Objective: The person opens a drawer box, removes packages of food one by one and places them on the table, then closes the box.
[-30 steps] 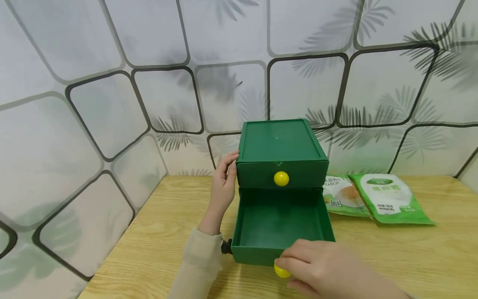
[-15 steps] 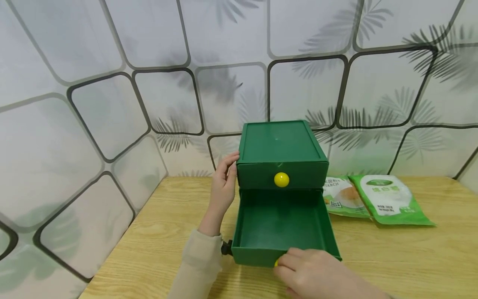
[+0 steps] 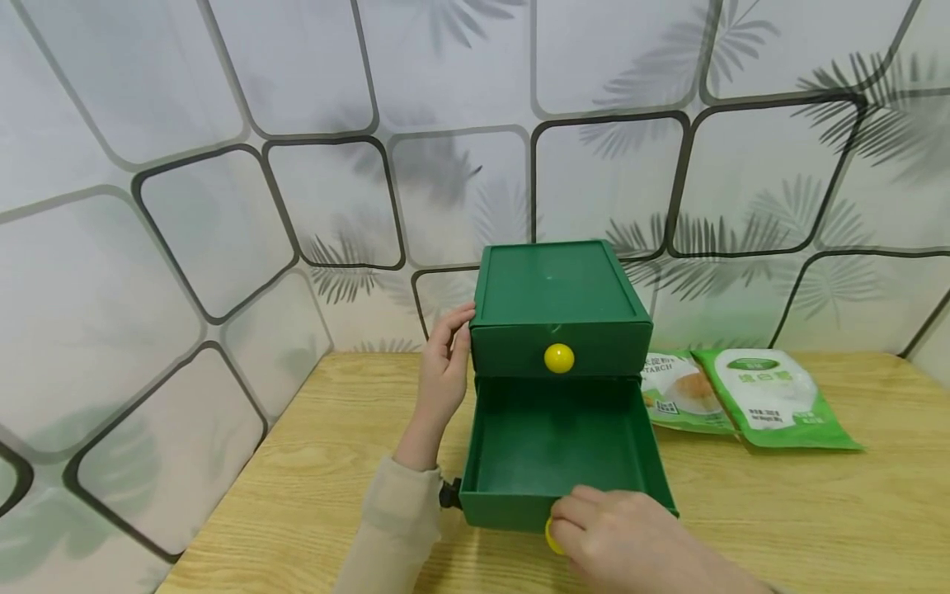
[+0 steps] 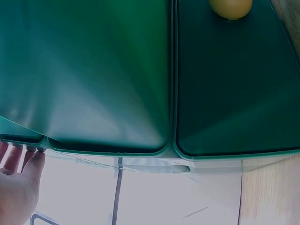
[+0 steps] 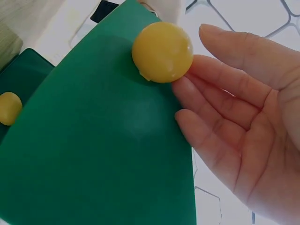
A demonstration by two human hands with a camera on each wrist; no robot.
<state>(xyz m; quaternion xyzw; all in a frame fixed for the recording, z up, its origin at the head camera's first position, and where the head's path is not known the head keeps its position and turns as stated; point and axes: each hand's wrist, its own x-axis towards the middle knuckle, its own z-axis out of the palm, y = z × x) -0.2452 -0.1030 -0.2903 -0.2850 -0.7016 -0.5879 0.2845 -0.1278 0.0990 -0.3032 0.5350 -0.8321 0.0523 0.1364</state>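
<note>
A green two-drawer cabinet [image 3: 560, 285] stands on the table in the head view. Its lower drawer [image 3: 557, 445] is pulled out, and nothing lies in it. The upper drawer is closed, with a yellow knob [image 3: 559, 358] on its front. My left hand [image 3: 443, 371] rests its fingers against the cabinet's left side. My right hand [image 3: 623, 532] is at the lower drawer's yellow knob [image 5: 162, 51]. In the right wrist view, its fingertips touch or nearly touch the knob's side, while the thumb stands apart from it. The head view hides part of that knob behind the fingers.
Two green-and-white packets, a starch packet [image 3: 686, 394] and another packet [image 3: 775, 400], lie to the right of the cabinet. A patterned wall covering [image 3: 460, 198] rises directly behind the table [image 3: 297, 487].
My right hand has shifted slightly around the lower knob, which now shows less than it did a second ago. The left hand, cabinet and drawer look unmoved.
</note>
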